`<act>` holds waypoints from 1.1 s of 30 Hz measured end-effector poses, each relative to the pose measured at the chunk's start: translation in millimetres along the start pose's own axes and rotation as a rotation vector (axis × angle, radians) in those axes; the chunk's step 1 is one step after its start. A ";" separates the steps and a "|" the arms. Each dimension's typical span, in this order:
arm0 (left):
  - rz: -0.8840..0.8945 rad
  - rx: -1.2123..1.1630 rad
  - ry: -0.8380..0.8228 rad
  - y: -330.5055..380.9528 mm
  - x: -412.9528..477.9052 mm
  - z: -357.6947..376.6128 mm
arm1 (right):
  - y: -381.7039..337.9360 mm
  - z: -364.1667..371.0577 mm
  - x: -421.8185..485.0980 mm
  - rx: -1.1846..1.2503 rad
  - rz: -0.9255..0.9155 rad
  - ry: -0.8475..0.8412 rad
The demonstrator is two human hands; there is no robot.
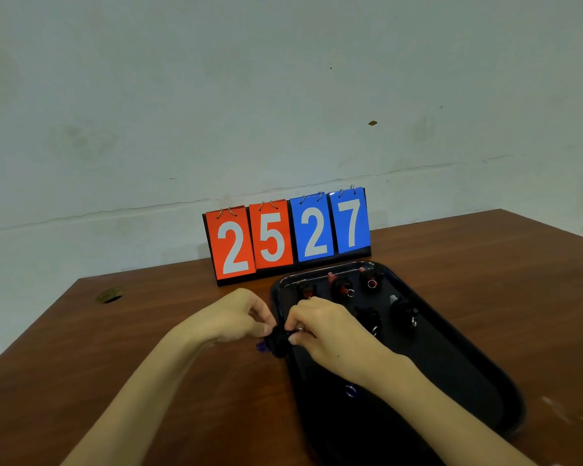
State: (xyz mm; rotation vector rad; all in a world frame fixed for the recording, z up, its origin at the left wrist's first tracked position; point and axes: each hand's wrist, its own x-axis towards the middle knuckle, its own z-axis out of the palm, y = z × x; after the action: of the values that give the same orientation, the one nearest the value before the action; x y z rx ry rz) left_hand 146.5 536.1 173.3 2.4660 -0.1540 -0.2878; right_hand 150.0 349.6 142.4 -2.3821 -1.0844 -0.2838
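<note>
Your left hand (pixel 236 317) and right hand (pixel 323 327) meet right over the left rim of the black tray (pixel 458 375). The fingers of both are pinching one small black piece (pixel 278 341) with a purple bit, held just above the counter (pixel 81 331).

Five similar pieces (pixel 371 280) sit close behind your right hand in the tray, and a loose ring (pixel 350 391) lies under your right wrist. The scoreboard (pixel 286 235) reading 25 27 stands just past the tray. A hole (pixel 110 295) in the counter is well off left.
</note>
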 end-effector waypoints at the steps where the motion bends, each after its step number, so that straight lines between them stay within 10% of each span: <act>1: -0.010 -0.034 -0.030 -0.7 0.0 -0.5 | 0.5 0.7 -0.2 -0.007 -0.021 -0.002; 10: 0.088 -0.106 0.029 -0.2 1.5 2.6 | 3.9 1.7 0.6 -0.018 -0.063 0.031; 19: 0.115 -0.621 0.199 32.6 -13.9 12.2 | 11.7 -27.9 -34.7 0.273 0.379 0.339; 27: 0.255 -0.217 0.369 70.0 -4.7 68.4 | 54.5 -70.8 -135.6 0.109 0.833 0.451; 33: 0.131 -0.216 0.588 46.5 -1.6 86.8 | 48.9 -58.6 -148.1 -0.101 0.847 0.393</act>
State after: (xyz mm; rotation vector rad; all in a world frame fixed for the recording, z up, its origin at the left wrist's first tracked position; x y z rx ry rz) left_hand 122.0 448.6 135.4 2.2098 -0.0291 0.4534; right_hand 89.9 196.1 118.0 -2.4848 0.1453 -0.4661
